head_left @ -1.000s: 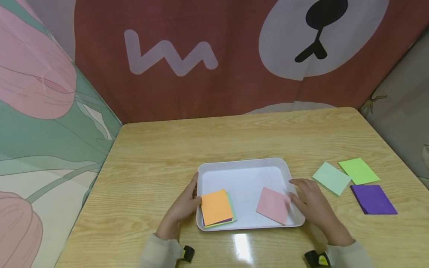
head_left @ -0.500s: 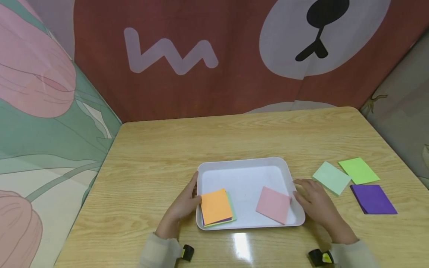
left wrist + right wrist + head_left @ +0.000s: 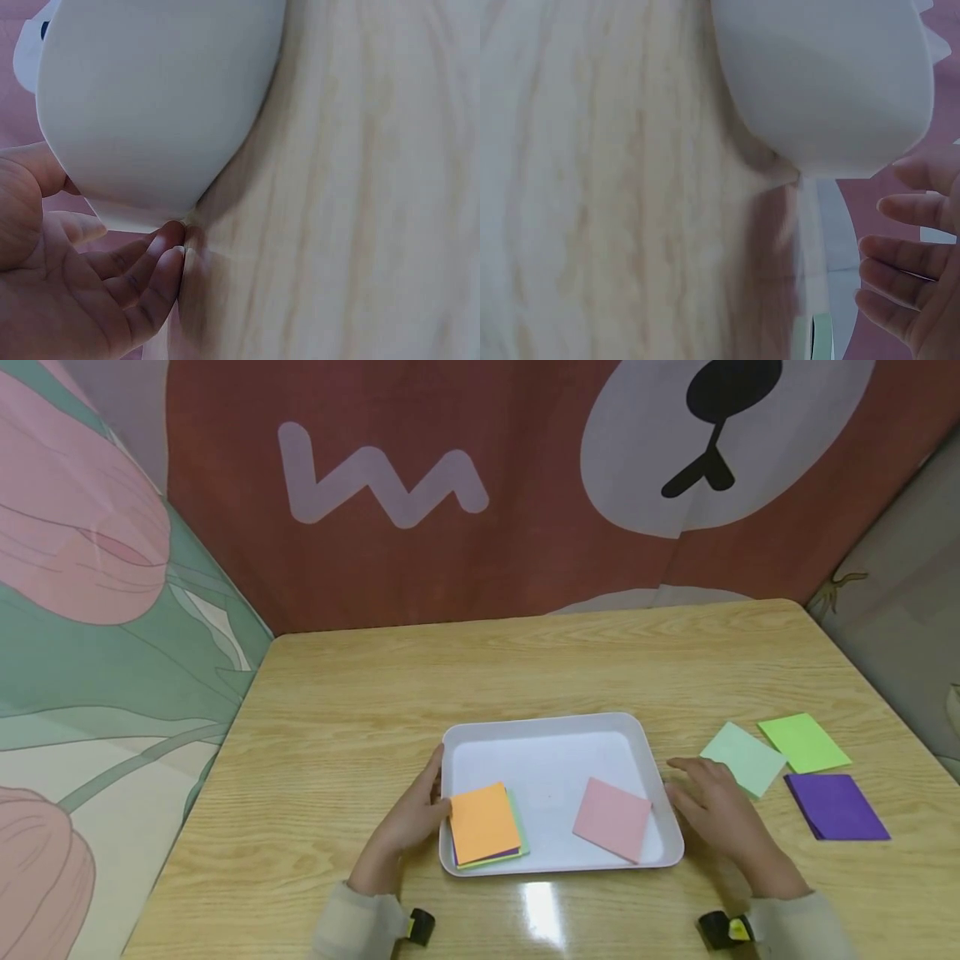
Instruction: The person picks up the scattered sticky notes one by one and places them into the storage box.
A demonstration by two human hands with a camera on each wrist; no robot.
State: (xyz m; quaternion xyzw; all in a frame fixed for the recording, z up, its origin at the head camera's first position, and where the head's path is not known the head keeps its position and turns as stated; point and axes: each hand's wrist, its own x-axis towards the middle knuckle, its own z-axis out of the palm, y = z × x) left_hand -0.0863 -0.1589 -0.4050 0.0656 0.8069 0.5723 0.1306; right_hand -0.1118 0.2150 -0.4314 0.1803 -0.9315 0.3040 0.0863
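Head view: the left hand [image 3: 411, 818] pinches the left end of a white rectangular plastic-looking tray [image 3: 551, 768]. Inside, beside its thumb: an orange-topped square paper stack [image 3: 486, 823]; farther right, a pink paper square [image 3: 612, 821]. Opposite the grip, the right hand [image 3: 718, 810], fingers loosely apart, sits just beside the rim; beyond lie square mint-green paper [image 3: 747, 756], lime-green paper [image 3: 804, 743] and purple paper [image 3: 837, 807].

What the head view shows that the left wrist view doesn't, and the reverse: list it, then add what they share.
Head view only: the right hand, the pink square and orange-topped stack in the white tray, and the pale green square, lime square and purple square to its right.

Left wrist view only: the tray's left outer wall seen from the side, and the palm side of the left hand.

Both: the tray, the left hand at its edge, and the wooden table.
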